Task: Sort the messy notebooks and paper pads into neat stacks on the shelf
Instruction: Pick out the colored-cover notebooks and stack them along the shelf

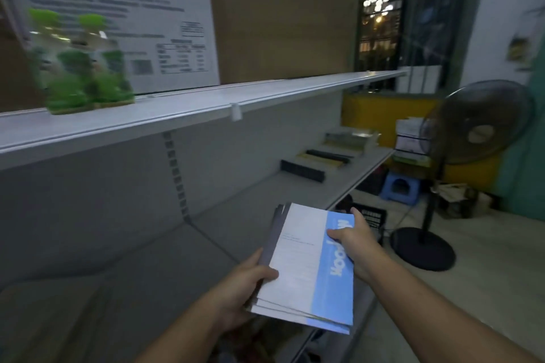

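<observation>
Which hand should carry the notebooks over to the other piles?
Probably the right hand: it holds the notebooks on the blue side, nearer the piles along the shelf. The left hand grips the opposite edge.

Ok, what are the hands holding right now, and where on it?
A stack of notebooks: the left hand grips its left edge, the right hand its blue right edge, thumb on top.

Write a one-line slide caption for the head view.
The left hand and right hand hold a stack of notebooks over the lower shelf; other pads lie farther along.
</observation>
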A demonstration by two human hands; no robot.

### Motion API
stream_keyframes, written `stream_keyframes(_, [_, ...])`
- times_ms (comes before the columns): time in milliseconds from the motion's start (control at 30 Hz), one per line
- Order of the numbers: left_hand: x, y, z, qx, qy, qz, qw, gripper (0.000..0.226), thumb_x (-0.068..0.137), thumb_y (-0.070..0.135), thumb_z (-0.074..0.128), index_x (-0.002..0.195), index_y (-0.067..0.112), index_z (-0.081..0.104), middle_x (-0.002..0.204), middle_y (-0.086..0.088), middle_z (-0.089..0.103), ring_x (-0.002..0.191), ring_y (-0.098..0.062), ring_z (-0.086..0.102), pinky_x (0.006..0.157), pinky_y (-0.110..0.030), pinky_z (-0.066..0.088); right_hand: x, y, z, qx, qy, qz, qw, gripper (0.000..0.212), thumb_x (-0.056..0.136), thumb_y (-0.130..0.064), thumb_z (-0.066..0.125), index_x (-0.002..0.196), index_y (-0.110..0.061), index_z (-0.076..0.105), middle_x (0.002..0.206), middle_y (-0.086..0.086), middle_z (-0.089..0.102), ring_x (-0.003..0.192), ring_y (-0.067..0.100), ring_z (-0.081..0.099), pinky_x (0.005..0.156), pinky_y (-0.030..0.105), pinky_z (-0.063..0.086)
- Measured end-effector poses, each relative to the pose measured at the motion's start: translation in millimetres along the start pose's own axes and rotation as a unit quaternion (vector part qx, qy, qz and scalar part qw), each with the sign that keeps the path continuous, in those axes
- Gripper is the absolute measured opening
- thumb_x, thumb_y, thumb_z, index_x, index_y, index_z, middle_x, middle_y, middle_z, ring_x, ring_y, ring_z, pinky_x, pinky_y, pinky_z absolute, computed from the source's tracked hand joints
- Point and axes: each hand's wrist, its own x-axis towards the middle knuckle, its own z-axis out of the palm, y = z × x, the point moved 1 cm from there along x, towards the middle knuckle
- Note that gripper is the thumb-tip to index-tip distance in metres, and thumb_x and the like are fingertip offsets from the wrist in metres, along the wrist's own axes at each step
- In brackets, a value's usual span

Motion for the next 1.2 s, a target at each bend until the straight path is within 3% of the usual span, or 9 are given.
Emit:
stream_keyframes(67, [28, 5, 22, -0.003, -0.014, -0.015, 1.0, 0.04, 0.082, 0.001, 0.051, 0.117, 0.018, 0.061, 0.105, -0.014, 0.072, 0.087, -0.029, 0.066, 0.068, -0.031, 0.054, 16, -5, -21, -0.018, 0.012, 0.002, 1.0, 0.082, 0.09, 0.007, 0.054, 0.151, -0.023, 0.009, 0.139, 0.015, 0.043, 0.082, 0.027, 0.06, 0.068, 0.039, 0.051])
stream_keyframes(300, [138, 10, 82, -0.032, -0.026, 0.002, 0.999, 0.02, 0.096, 0.017, 0.053, 0.115, 0.018, 0.059, 0.098, -0.006, 0.075, 0.088, -0.024, 0.071, 0.069, -0.033, 0.056, 105, -16, -81, -0.011, 0.057, 0.015, 0.998, 0.086, 0.091, -0.002, 0.057, 0.15, -0.031, 0.002, 0.148, 0.013, 0.033, 0.082, 0.032, 0.06, 0.065, 0.044, 0.053])
stream_keyframes(500, [241, 28, 99, -0.075, -0.029, 0.023, 0.997, 0.024, 0.095, 0.005, 0.05, 0.118, 0.007, 0.057, 0.098, -0.013, 0.074, 0.082, -0.025, 0.072, 0.064, -0.031, 0.057, 203, -33, -108, -0.042, 0.077, 0.036, 0.995, 0.074, 0.094, -0.01, 0.055, 0.15, -0.026, 0.011, 0.125, 0.012, 0.051, 0.086, 0.033, 0.063, 0.067, 0.044, 0.053])
stream_keyframes(600, [296, 44, 106, -0.098, 0.017, 0.048, 0.994, 0.028, 0.095, 0.004, 0.049, 0.122, 0.008, 0.054, 0.103, -0.014, 0.07, 0.084, -0.025, 0.069, 0.061, -0.03, 0.055, 247, -41, -109, -0.135, 0.067, 0.037, 0.988, 0.056, 0.092, -0.01, 0.053, 0.143, -0.018, 0.03, 0.11, 0.008, 0.057, 0.085, 0.028, 0.064, 0.066, 0.04, 0.054])
stream_keyframes(700, [346, 54, 117, -0.12, 0.035, 0.054, 0.991, 0.03, 0.095, 0.009, 0.052, 0.124, 0.014, 0.053, 0.111, -0.015, 0.067, 0.099, -0.033, 0.065, 0.082, -0.045, 0.054, 283, -44, -115, -0.172, 0.032, 0.014, 0.985, 0.043, 0.091, -0.001, 0.049, 0.131, -0.015, 0.046, 0.1, 0.001, 0.062, 0.079, 0.022, 0.064, 0.054, 0.028, 0.049])
stream_keyframes(800, [379, 56, 128, -0.116, 0.062, 0.054, 0.99, 0.033, 0.094, 0.011, 0.055, 0.127, 0.015, 0.054, 0.116, -0.014, 0.066, 0.106, -0.035, 0.062, 0.095, -0.055, 0.048, 314, -47, -131, -0.139, -0.016, 0.011, 0.99, 0.048, 0.092, 0.003, 0.047, 0.132, -0.023, 0.048, 0.098, -0.001, 0.066, 0.082, 0.028, 0.067, 0.062, 0.036, 0.054])
stream_keyframes(933, [414, 74, 141, -0.135, 0.111, 0.074, 0.982, 0.03, 0.088, 0.01, 0.061, 0.117, 0.015, 0.058, 0.105, -0.009, 0.068, 0.097, -0.028, 0.063, 0.084, -0.039, 0.051, 376, -59, -147, -0.106, -0.086, 0.037, 0.99, 0.065, 0.093, 0.004, 0.047, 0.145, -0.032, 0.031, 0.1, -0.009, 0.06, 0.092, 0.036, 0.065, 0.071, 0.043, 0.055])
stream_keyframes(1033, [449, 93, 144, -0.105, 0.2, 0.07, 0.972, 0.023, 0.094, 0.008, 0.053, 0.116, 0.016, 0.054, 0.095, -0.001, 0.061, 0.087, -0.022, 0.058, 0.085, -0.035, 0.046, 428, -68, -143, -0.111, -0.149, 0.028, 0.982, 0.062, 0.091, 0.006, 0.049, 0.135, -0.035, 0.037, 0.109, -0.006, 0.061, 0.094, 0.032, 0.065, 0.074, 0.043, 0.054])
stream_keyframes(1200, [502, 118, 156, -0.054, 0.31, 0.056, 0.948, 0.042, 0.095, 0.013, 0.052, 0.135, 0.015, 0.038, 0.11, -0.011, 0.052, 0.095, -0.03, 0.054, 0.086, -0.039, 0.048, 507, -75, -143, -0.173, -0.172, 0.029, 0.969, 0.047, 0.088, 0.006, 0.051, 0.132, -0.01, 0.047, 0.122, 0.009, 0.059, 0.098, 0.026, 0.059, 0.079, 0.042, 0.049])
